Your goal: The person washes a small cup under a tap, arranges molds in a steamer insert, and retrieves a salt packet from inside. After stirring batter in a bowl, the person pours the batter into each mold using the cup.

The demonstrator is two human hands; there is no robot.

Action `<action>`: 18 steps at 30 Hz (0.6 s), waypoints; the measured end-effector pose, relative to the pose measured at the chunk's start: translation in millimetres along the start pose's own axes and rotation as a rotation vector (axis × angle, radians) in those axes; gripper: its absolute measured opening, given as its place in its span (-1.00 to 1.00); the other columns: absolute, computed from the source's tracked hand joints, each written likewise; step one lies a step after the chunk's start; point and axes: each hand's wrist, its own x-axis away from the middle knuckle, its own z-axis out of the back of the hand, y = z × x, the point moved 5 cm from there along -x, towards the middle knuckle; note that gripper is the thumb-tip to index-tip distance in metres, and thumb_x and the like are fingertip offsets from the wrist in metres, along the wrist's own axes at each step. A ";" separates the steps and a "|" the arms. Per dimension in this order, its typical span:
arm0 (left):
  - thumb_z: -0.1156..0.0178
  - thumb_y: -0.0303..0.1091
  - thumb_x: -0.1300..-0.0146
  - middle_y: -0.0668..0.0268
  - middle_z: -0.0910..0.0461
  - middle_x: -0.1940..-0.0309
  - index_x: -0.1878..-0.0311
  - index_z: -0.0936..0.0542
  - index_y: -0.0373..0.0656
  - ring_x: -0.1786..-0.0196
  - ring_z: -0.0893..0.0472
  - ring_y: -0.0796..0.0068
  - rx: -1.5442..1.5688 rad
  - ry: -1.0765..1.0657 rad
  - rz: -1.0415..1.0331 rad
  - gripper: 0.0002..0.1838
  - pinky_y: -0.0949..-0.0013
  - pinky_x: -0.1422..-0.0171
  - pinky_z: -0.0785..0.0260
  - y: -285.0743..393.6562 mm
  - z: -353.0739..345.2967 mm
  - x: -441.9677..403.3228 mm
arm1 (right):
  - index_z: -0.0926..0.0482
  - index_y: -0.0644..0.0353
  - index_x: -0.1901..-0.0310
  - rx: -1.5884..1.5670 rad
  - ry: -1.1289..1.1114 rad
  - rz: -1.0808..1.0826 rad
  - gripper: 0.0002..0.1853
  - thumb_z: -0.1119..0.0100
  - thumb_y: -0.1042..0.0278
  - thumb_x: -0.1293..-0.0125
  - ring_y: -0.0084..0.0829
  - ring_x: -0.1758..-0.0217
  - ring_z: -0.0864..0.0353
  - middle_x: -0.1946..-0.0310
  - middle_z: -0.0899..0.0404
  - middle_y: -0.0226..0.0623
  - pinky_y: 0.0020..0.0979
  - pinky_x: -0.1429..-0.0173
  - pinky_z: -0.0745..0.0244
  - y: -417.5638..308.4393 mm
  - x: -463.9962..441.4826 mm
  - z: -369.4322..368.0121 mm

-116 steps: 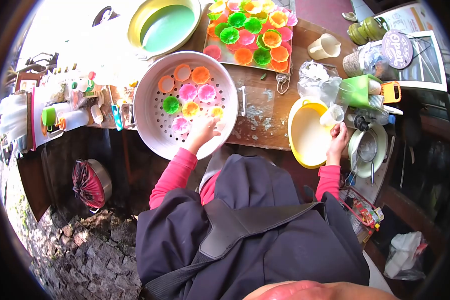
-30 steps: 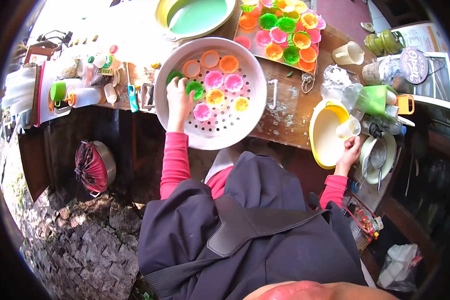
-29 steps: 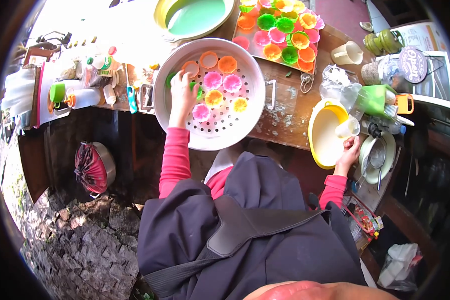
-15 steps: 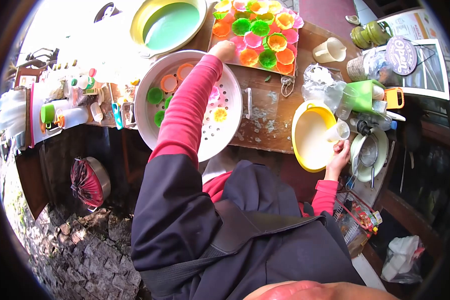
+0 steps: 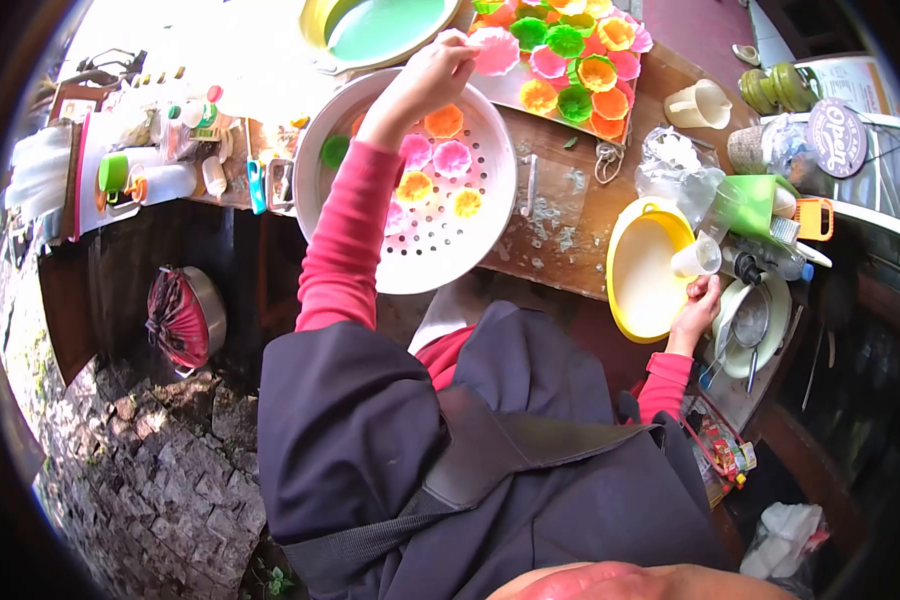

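My left hand (image 5: 432,78) is raised over the far side of a white perforated steamer tray (image 5: 503,200), its fingers closed on the edge of a pink flower-shaped mould (image 5: 498,51). Inside the steamer tray sit several similar moulds, among them an orange mould (image 5: 444,121), a pink mould (image 5: 453,159) and a yellow mould (image 5: 467,203). At the right, my right hand (image 5: 697,312) grips a translucent plastic measuring cup (image 5: 698,257) at the rim of a yellow basin (image 5: 615,285). Pale liquid fills the lower part of that basin.
A tray (image 5: 510,96) heaped with colourful moulds stands at the back, beside a large bowl of green liquid (image 5: 385,28). To the right are a beige jug (image 5: 698,105), a plastic bag (image 5: 670,165), a green container (image 5: 750,200) and a strainer (image 5: 750,322). Bottles (image 5: 170,185) crowd the left.
My left hand has come away from the mould-filled tray with a pink mould and moved back toward the steamer tray. My right hand still holds the cup by the basin. The view has shifted slightly.
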 end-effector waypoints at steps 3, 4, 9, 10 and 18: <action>-0.09 -0.49 -0.07 0.12 -0.47 0.31 0.26 -0.55 -0.27 0.26 -0.53 0.19 0.050 -0.091 0.150 -0.84 0.29 0.15 -0.36 37.3 42.9 67.9 | -0.36 0.12 0.54 -0.011 -0.008 0.006 -0.73 0.11 0.25 -0.30 -0.69 0.56 -0.13 0.62 -0.22 -0.55 -0.63 0.45 -0.08 -2.3 -1.6 -5.7; -0.10 -0.49 -0.07 0.12 -0.46 0.31 0.25 -0.55 -0.26 0.27 -0.53 0.18 0.030 -0.122 0.176 -0.84 0.29 0.15 -0.36 47.3 44.9 95.7 | -0.35 0.11 0.54 -0.005 -0.023 0.009 -0.74 0.12 0.25 -0.30 -0.69 0.55 -0.13 0.61 -0.22 -0.54 -0.63 0.44 -0.08 0.3 -3.1 -5.9; -0.07 -0.48 -0.10 0.12 -0.47 0.36 0.23 -0.55 -0.28 0.28 -0.51 0.14 0.124 -0.338 0.414 -0.82 0.24 0.16 -0.35 35.0 -13.6 241.0 | -0.34 0.10 0.53 0.002 -0.093 0.005 -0.75 0.13 0.25 -0.31 -0.68 0.54 -0.12 0.60 -0.21 -0.54 -0.62 0.42 -0.08 0.6 -4.5 -19.7; -0.07 -0.48 -0.10 0.12 -0.47 0.36 0.23 -0.55 -0.28 0.28 -0.51 0.14 0.121 -0.334 0.417 -0.82 0.24 0.16 -0.35 32.4 -17.0 256.5 | -0.33 0.09 0.53 0.004 -0.109 0.009 -0.75 0.14 0.26 -0.31 -0.68 0.54 -0.12 0.60 -0.20 -0.54 -0.62 0.42 -0.08 -0.1 -4.0 -22.7; -0.04 -0.37 -0.04 0.04 -0.48 0.39 0.49 -0.54 -0.29 0.33 -0.52 0.09 -0.119 -0.550 0.474 -0.82 0.16 0.23 -0.37 -0.8 -5.3 302.5 | -0.29 0.09 0.56 0.018 -0.129 0.011 -0.72 0.14 0.24 -0.31 -0.68 0.55 -0.11 0.63 -0.15 -0.55 -0.60 0.42 -0.07 -7.5 10.6 -46.7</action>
